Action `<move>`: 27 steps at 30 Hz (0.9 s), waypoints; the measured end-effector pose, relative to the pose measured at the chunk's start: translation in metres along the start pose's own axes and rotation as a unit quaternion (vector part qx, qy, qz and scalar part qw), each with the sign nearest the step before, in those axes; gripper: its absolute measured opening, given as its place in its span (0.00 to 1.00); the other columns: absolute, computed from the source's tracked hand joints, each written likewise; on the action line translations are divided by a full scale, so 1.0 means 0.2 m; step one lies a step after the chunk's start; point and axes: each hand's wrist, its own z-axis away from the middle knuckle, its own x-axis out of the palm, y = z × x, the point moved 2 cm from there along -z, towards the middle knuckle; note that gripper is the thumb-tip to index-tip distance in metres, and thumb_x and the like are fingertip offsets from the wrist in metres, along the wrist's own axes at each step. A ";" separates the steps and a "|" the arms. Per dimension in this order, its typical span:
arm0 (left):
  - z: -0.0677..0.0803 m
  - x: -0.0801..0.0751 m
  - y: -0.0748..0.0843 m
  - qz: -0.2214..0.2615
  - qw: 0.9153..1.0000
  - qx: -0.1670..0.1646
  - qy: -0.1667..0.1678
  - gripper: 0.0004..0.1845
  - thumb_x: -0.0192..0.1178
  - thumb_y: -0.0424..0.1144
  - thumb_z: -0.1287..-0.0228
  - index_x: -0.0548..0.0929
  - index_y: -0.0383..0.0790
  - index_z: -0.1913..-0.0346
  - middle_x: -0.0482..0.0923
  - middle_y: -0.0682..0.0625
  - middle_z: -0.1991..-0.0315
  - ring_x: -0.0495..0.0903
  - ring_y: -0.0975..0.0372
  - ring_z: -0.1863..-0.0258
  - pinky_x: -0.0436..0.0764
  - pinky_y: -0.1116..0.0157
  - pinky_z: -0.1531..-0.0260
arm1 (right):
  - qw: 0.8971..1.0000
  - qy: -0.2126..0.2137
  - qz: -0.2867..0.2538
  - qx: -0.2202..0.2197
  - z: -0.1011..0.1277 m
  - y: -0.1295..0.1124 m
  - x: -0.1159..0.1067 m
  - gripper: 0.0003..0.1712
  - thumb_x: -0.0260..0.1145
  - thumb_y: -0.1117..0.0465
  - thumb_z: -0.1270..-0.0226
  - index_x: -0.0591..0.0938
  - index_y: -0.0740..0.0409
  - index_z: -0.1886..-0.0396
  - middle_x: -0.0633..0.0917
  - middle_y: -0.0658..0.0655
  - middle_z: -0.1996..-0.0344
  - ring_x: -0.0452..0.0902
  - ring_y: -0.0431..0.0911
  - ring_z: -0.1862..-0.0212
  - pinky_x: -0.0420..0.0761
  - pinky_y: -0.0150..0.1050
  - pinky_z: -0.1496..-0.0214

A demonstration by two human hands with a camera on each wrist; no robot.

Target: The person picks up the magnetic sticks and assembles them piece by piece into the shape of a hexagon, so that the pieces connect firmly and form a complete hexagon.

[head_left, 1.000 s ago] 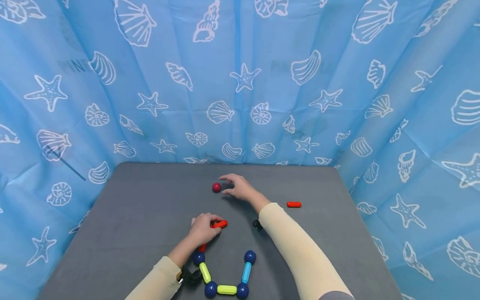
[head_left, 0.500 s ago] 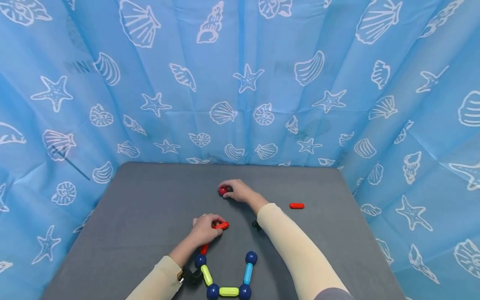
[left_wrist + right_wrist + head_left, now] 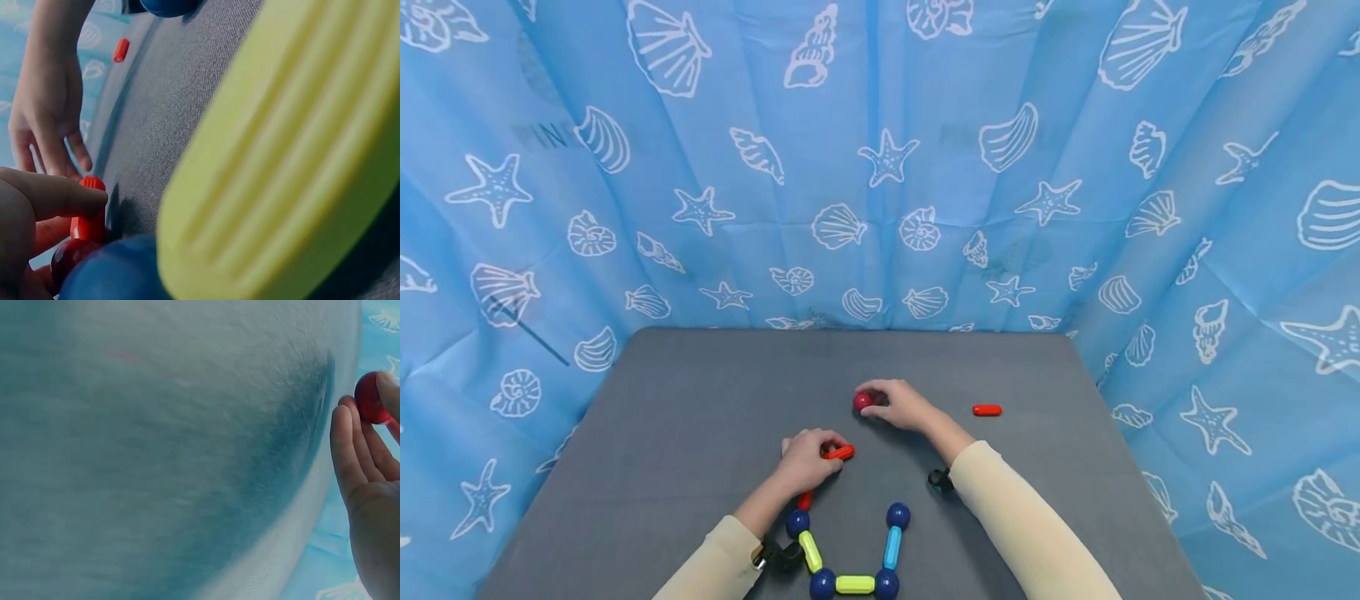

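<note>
My left hand (image 3: pixel 822 457) rests on the grey table (image 3: pixel 685 417) and pinches a red rod (image 3: pixel 841 452). In the left wrist view the thumb lies on this red rod (image 3: pixel 92 219), with a dark red ball (image 3: pixel 70 261) just below it. A second red rod (image 3: pixel 806 500) runs from under that hand to a U-shaped chain of blue balls (image 3: pixel 797 523), yellow-green rods (image 3: pixel 810 550) and a light blue rod (image 3: pixel 892 546). My right hand (image 3: pixel 871 400) holds a red ball (image 3: pixel 862 401) in its fingertips, just beyond the left hand. The right wrist view shows the red ball (image 3: pixel 371 397) against curled fingers (image 3: pixel 347 456).
A loose red rod (image 3: pixel 987 410) lies on the table to the right of my right hand. Blue cloth with white shells and starfish (image 3: pixel 880 167) hangs around the table's back and sides. A black wrist mount (image 3: pixel 938 479) sits by my right forearm.
My right hand closed its fingers round the red ball and drew it back toward me and to the right. My left hand stayed on the red rod.
</note>
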 end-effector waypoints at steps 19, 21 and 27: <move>0.00 0.01 0.01 0.017 1.000 0.004 -0.004 0.11 0.70 0.41 0.39 0.88 0.53 0.54 0.82 0.57 0.64 0.73 0.61 0.64 0.62 0.55 0.58 | 1.000 0.001 -0.031 0.004 0.33 0.02 0.03 0.25 0.73 0.53 0.34 0.82 0.51 0.38 0.84 0.49 0.50 0.80 0.42 0.54 0.80 0.41 0.48; 0.00 0.01 0.02 0.016 1.000 0.005 -0.004 0.11 0.70 0.41 0.39 0.88 0.53 0.53 0.82 0.56 0.62 0.74 0.60 0.62 0.63 0.54 0.57 | 0.999 -0.003 -0.034 0.013 0.35 0.02 0.04 0.25 0.72 0.53 0.34 0.82 0.51 0.38 0.84 0.49 0.49 0.80 0.41 0.54 0.80 0.41 0.48; 0.01 0.02 0.02 0.017 1.000 0.010 0.001 0.12 0.70 0.41 0.39 0.88 0.52 0.53 0.83 0.54 0.59 0.74 0.59 0.61 0.64 0.53 0.56 | 0.999 -0.016 -0.041 0.023 0.35 0.00 0.07 0.24 0.72 0.55 0.34 0.82 0.54 0.39 0.85 0.51 0.51 0.80 0.40 0.55 0.81 0.40 0.50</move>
